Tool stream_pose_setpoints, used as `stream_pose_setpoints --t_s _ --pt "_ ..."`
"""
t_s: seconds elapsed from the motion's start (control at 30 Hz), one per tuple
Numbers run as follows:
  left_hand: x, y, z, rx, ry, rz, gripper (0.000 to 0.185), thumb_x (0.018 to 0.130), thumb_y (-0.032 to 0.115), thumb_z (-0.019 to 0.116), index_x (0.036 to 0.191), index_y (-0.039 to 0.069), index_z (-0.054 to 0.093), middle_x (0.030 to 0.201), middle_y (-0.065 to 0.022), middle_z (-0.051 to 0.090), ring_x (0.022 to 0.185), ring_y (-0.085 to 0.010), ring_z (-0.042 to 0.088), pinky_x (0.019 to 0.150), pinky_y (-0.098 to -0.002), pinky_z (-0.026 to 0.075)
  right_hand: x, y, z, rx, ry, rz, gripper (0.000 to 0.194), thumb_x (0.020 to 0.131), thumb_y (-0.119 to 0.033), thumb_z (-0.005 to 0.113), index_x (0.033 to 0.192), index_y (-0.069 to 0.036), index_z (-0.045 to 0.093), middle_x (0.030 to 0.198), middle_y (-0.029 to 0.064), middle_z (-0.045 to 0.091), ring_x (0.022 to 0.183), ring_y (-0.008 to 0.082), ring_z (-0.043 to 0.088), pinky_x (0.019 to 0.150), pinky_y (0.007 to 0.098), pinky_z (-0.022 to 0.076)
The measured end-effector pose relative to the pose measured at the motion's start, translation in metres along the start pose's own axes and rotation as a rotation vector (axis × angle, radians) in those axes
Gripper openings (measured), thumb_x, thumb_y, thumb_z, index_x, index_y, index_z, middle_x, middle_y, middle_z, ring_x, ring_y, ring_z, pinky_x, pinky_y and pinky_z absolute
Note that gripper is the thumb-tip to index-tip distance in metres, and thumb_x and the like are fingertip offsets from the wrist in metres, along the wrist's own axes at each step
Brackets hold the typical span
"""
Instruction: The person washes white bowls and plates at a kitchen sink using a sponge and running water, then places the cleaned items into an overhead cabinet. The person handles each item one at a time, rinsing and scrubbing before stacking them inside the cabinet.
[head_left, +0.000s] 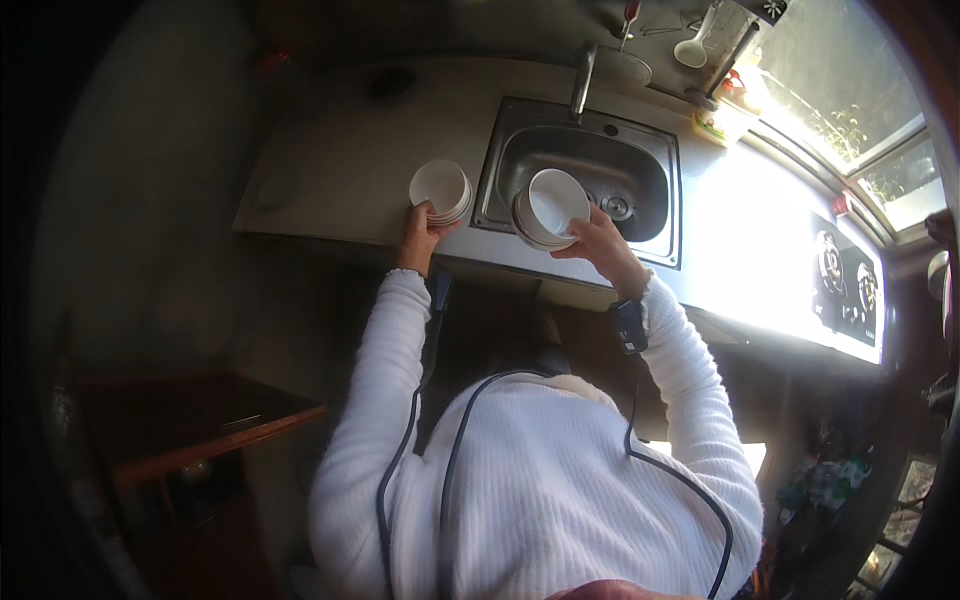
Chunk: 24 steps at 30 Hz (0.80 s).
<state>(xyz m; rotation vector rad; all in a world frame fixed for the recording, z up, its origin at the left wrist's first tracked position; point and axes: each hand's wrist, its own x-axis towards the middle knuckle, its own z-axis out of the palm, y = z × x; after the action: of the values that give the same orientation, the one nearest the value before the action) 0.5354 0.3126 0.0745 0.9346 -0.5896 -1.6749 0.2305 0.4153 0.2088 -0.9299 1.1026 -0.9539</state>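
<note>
A small stack of white bowls is in my left hand, over the counter just left of the sink. My thumb lies at the near rim and the fingers reach around underneath. My right hand grips a second stack of white bowls, tilted, above the sink's near left edge. Its thumb presses on the rim of the top bowl. Beneath and behind that stack lies the stainless steel sink, its drain strainer partly showing. The two stacks are apart from each other.
A metal faucet rises behind the sink. Along the back right stands a plastic bottle or container. The black gas stove sits at the right end. Utensils such as a white ladle hang behind. Dark cables run along my body.
</note>
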Motion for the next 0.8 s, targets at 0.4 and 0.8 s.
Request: stream_pose_setpoints --t_s 0.4,0.8 --pt "0.002 -0.049 -0.015 -0.133 0.09 0.294 0.049 0.093 0.032 0.052 0.131 0.001 0.043 0.132 -0.0176 0.047 0.117 -0.0299 0.051 0.095 -0.0548 0.048 0.124 -0.01 0.05 -0.151 -0.258 -0.307 0.051 0.087 -0.015 0.054 0.132 0.004 0.039 0.11 0.0167 0.06 0.086 0.0242 0.067 0.063 0.0332 0.0597" --pt "-0.084 -0.037 0.009 -0.131 0.469 0.176 0.06 0.089 0.027 0.06 0.142 0.018 0.035 0.135 -0.0116 0.045 0.114 -0.03 0.052 0.094 -0.0499 0.048 0.267 0.032 0.086 -0.156 0.294 -0.01 0.056 0.08 -0.015 0.065 0.13 -0.006 0.044 0.122 0.0206 0.051 0.099 0.0287 0.06 0.067 0.0396 0.0613"
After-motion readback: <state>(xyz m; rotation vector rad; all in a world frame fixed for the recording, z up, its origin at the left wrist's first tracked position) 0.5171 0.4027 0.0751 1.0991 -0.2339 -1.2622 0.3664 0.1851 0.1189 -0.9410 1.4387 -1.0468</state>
